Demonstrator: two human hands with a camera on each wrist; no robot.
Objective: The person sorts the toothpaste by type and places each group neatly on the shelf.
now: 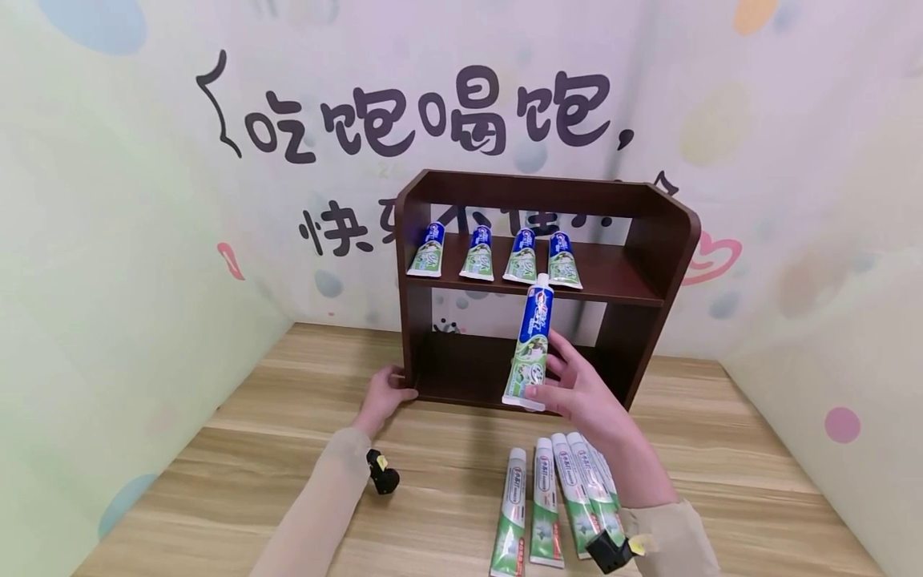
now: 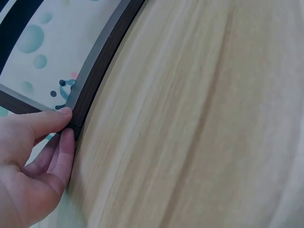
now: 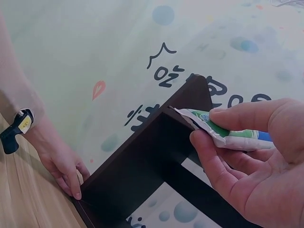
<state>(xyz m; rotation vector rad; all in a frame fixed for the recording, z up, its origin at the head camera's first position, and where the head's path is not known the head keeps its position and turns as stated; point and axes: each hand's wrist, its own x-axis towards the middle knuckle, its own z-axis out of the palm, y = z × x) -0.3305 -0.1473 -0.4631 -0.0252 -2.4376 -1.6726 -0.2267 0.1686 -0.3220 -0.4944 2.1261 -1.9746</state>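
In the head view my right hand holds a blue, white and green toothpaste tube by its flat lower end, cap upward, before the dark brown shelf. Seen from the right wrist, thumb and fingers pinch the crimped end of that tube. My left hand is at the shelf's lower left corner; the left wrist view shows its thumb and fingers pinching the dark frame edge. Several matching tubes lean in a row on the upper board, caps up.
Several white and green toothpaste tubes lie on the wooden table in front of the shelf, partly under my right forearm. Behind the shelf stands a patterned wall with black lettering. The shelf's upper board extends right of the row.
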